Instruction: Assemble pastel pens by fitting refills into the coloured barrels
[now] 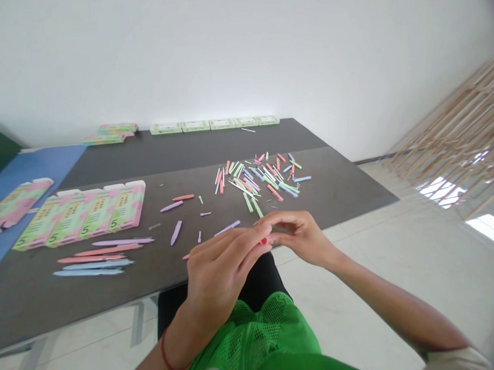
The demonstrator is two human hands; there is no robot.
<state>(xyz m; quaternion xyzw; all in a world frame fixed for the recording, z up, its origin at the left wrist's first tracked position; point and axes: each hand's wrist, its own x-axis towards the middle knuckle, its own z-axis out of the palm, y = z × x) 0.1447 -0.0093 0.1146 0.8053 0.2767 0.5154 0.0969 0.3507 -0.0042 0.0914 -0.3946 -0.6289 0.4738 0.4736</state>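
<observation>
My left hand (222, 262) is closed around a red pen part (264, 241), of which only one end shows between thumb and forefinger. Right beside that end, the thumb and forefinger of my right hand (304, 238) are pinched together; whatever they hold is too small or hidden to make out. On the table just beyond lie purple pen barrels (176, 232), a red barrel (183, 197) and small purple and green pieces (201, 199). Several assembled-looking pens (94, 273) in purple, red and blue lie in a row to the left.
A loose heap of coloured pen parts and white refills (267, 177) covers the table's right middle. Flat printed cartons (127, 205) lie at left, partly near a blue surface (65, 165). More boxes (196, 126) line the back edge by the wall. Wooden slats (455, 127) stand at right.
</observation>
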